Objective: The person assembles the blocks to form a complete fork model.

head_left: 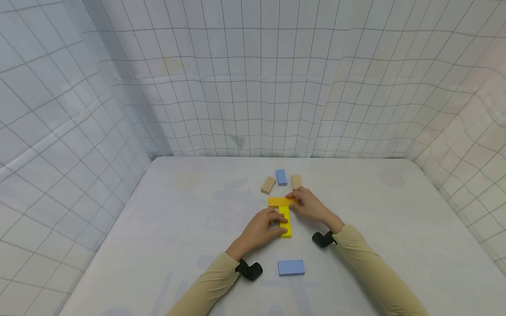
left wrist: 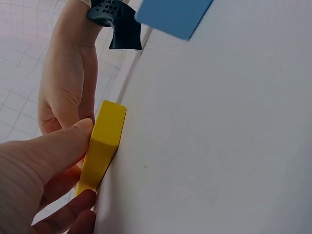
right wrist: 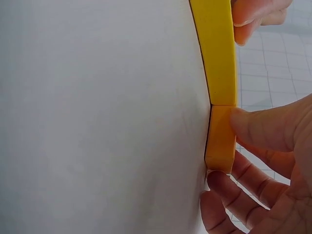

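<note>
A yellow block [head_left: 285, 232] and an orange block [head_left: 276, 202] lie on the white table, meeting in a T shape. The orange one forms the crossbar at the far end, and the two touch in the right wrist view. My left hand [head_left: 258, 228] pinches the yellow block from the left, thumb on its near part and fingers farther along. With thumb and fingers, my right hand [head_left: 310, 205] grips the right end of the orange block, partly covering it. Wrist cameras are strapped to both wrists.
Beyond the T lie a tan block [head_left: 268, 185], a small blue block [head_left: 281, 177] and another tan block [head_left: 296, 181], close to my right fingertips. A larger blue block [head_left: 291, 267] lies nearer me, between the forearms. Grid-patterned curtains [head_left: 253, 87] surround the table.
</note>
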Tool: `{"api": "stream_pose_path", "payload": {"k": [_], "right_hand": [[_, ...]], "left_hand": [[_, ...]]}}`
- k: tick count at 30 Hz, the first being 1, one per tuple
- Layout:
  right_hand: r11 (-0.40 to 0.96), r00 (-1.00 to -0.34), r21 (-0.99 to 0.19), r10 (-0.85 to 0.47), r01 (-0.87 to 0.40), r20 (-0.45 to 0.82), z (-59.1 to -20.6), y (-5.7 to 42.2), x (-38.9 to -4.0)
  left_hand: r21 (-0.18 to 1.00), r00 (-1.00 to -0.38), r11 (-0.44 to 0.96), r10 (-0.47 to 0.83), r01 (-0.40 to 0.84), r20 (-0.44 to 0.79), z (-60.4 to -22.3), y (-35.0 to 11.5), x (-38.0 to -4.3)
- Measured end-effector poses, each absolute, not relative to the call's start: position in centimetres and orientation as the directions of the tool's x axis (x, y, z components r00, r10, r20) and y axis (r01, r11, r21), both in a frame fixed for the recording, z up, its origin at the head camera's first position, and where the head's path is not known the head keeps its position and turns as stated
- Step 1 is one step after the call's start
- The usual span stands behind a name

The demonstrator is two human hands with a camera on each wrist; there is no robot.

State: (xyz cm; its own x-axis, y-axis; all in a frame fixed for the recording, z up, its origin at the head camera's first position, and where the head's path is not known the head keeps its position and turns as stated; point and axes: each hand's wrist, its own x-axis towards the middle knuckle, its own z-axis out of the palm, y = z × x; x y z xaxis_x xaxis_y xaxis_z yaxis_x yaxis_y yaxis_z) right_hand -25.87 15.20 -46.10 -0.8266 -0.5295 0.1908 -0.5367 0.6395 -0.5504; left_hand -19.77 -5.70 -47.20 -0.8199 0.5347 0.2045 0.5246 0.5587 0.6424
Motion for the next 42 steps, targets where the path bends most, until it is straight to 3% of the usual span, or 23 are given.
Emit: {"api": "stream_pose_path", "payload": {"k": [13,19,25,33,37,42], "right_hand": [[0.62,-0.803,-0.542,-0.563,-0.567,0.197,-46.3,15.8,-25.9],[0.615,-0.823,-0.574,-0.527,-0.541,0.212,-46.2,16.2,-25.3],[0.705,-0.833,-0.446,-0.49,-0.552,0.256,-45.3,16.1,-22.7],[0.689,-0.764,-0.332,-0.554,-0.644,0.331,-44.2,16.4,-18.4],[0.665,-0.765,-0.382,-0.591,-0.642,0.258,-44.1,16.5,-16.9],[0.607,-0.751,-0.546,-0.657,-0.577,0.064,-44.1,16.7,-15.4]], "left_hand": [[0.656,-0.834,0.559,0.511,0.506,0.208,-47.5,-5.6,-19.7],[0.675,-0.84,0.547,0.501,0.495,0.209,-47.6,-5.5,-19.8],[0.686,-0.842,0.537,0.496,0.49,0.214,-47.7,-5.6,-19.8],[0.695,-0.839,0.519,0.492,0.497,0.232,-47.9,-5.7,-20.0],[0.693,-0.836,0.514,0.491,0.506,0.246,-48.0,-5.7,-20.0],[0.703,-0.84,0.508,0.484,0.497,0.244,-48.2,-5.7,-20.1]]}}
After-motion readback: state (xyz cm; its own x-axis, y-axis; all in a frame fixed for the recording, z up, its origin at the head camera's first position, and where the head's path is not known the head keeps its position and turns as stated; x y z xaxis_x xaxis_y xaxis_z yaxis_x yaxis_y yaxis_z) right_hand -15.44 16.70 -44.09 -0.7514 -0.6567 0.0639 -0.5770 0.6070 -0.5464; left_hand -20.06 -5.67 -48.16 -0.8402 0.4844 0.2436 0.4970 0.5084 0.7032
